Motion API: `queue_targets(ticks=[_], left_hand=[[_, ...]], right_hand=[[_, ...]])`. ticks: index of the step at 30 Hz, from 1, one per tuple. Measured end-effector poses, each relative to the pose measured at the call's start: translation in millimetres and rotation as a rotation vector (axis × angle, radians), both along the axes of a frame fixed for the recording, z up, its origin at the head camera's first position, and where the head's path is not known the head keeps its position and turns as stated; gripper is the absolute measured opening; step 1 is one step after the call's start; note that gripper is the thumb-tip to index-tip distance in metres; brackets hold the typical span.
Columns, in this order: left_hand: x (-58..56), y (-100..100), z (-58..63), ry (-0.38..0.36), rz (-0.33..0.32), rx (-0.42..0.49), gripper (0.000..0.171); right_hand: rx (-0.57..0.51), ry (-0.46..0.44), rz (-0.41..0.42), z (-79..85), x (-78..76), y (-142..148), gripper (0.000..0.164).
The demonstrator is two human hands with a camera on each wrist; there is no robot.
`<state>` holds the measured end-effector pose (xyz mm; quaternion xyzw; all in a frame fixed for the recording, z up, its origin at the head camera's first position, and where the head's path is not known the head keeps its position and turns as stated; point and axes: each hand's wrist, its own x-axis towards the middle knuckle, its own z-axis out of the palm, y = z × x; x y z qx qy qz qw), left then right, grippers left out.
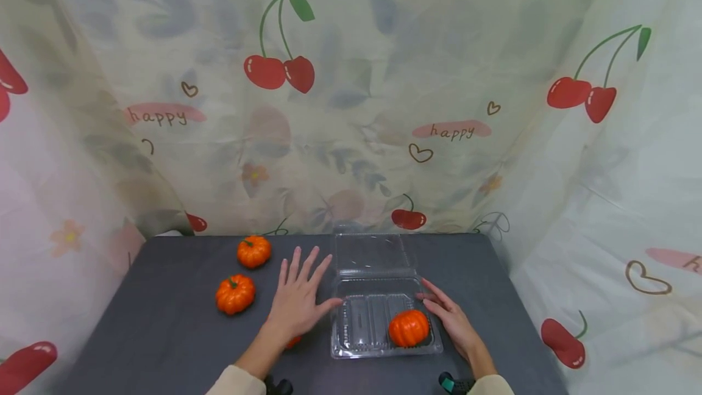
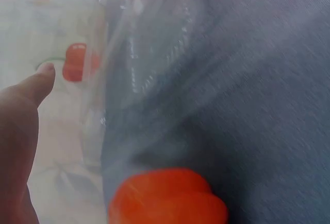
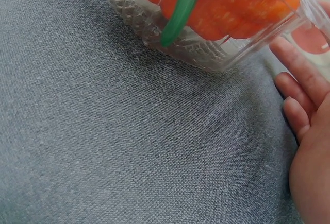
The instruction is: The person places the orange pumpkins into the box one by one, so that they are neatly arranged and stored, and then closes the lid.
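A clear plastic clamshell box [image 1: 353, 352] lies with its lid [image 1: 373, 253] folded back. Inside its right half sits an orange toy pumpkin [image 1: 408, 328], whose green stem [image 3: 183, 13] shows in the right wrist view. My right hand [image 1: 456, 327] is beside the box, its fingertips at the right rim. On the other side, my left hand [image 1: 298, 303] is spread with straight fingers, the thumb reaching to the box's left edge. Another pumpkin [image 1: 294, 341] is mostly hidden under the left wrist; an orange pumpkin [image 2: 167, 198] shows large in the left wrist view.
Two more orange pumpkins stand to the left on the dark grey cloth, one farther back [image 1: 254, 252] and one nearer [image 1: 235, 294]. A cherry-printed curtain [image 1: 340, 120] surrounds the table at the back and sides.
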<state>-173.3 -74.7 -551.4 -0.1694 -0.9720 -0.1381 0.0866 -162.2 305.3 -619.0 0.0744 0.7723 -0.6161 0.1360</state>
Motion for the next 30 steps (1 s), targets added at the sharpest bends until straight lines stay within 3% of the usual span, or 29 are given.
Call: queue_targets(ticks=[9,21,30], left_hand=[[6.8,-27,-11.5,-0.042,0.044,0.067,0.093],[14.7,-56,-20.3,-0.053,0.042,0.166,0.091],[21.1,-67,-26.4,-0.14,0.093,0.207,0.087]], right_hand=[[0.011,-0.004,-0.001,1.0,-0.3,-1,0.05],[0.003,-0.009,-0.021,-0.9,-0.6,-2,0.052],[-0.001,-0.005,-0.025,-0.3,-0.4,-2,0.052]])
